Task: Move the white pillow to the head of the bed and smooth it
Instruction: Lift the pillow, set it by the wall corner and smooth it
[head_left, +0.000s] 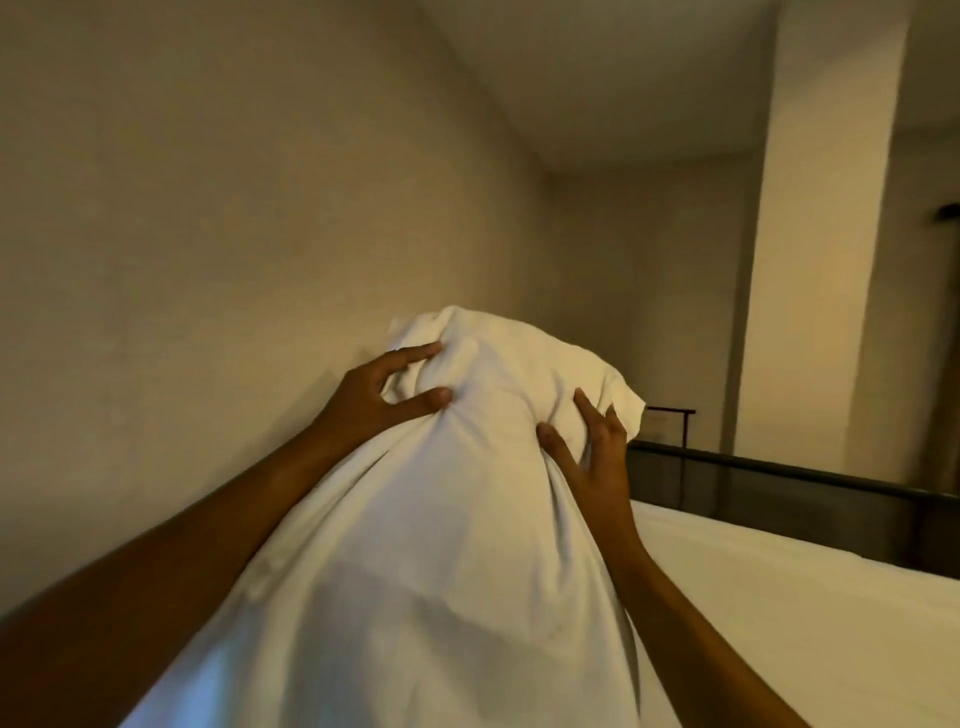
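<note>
I see a dim room with plain beige walls (208, 208) that meet in a corner behind the pillow, and a pale ceiling (597, 78) above. On the right a square column (810, 260) stands out from the wall. The bed (779, 597) lies at the lower right, covered with a smooth white sheet, flat and without folds. A dark metal frame rail (779, 470) runs along its far edge, thin and straight.

The white pillow (467, 493) is lifted in front of me, upright, beside the left wall and above the near part of the bed. Its cover is soft cotton-like cloth, loose and wrinkled; the top is rounded with two floppy corners, and folds run down from the places where I grip it.

My left hand (384, 395) pinches the upper left side, thumb and fingers curled into the cloth. My right hand (597, 457) presses the upper right side, fingers spread, thumb sunk in the fabric. Both forearms are bare.
</note>
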